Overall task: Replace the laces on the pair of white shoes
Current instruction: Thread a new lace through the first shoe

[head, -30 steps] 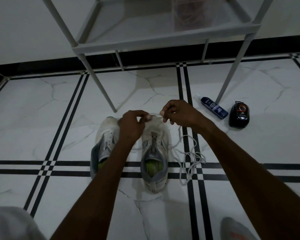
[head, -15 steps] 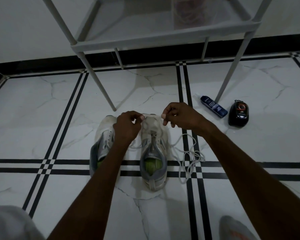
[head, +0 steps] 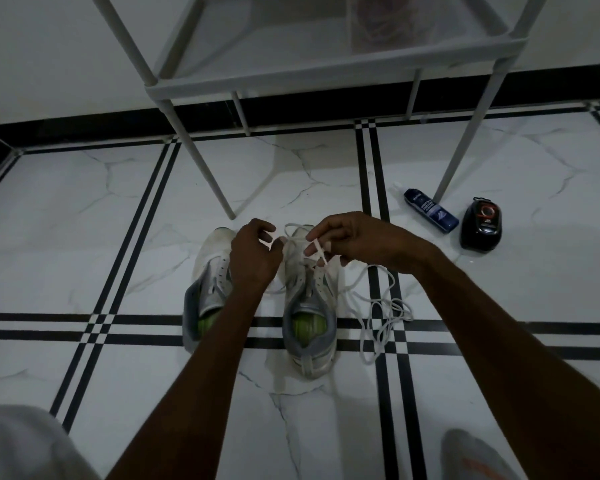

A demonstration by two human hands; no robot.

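Note:
Two white and grey shoes with green insoles stand side by side on the tiled floor, toes pointing away. My left forearm partly hides the left shoe (head: 207,289). Above the toe of the right shoe (head: 309,306), my left hand (head: 253,254) and my right hand (head: 354,242) each pinch a part of a white lace (head: 321,251). That lace loops between the two hands and runs down to the shoe's front eyelets. A loose white lace (head: 381,317) lies in a tangle on the floor just right of the right shoe.
A grey metal rack (head: 326,77) stands behind the shoes, with one leg (head: 205,168) close to the left shoe's toe. A blue bottle (head: 430,211) and a black shoe-polish container (head: 480,226) lie at the right. My grey-clad knee and a sock show at the bottom.
Both hands have dropped slightly toward the right shoe's toe. A lace loop now shows between them, and a lace end sticks down from my right fingers.

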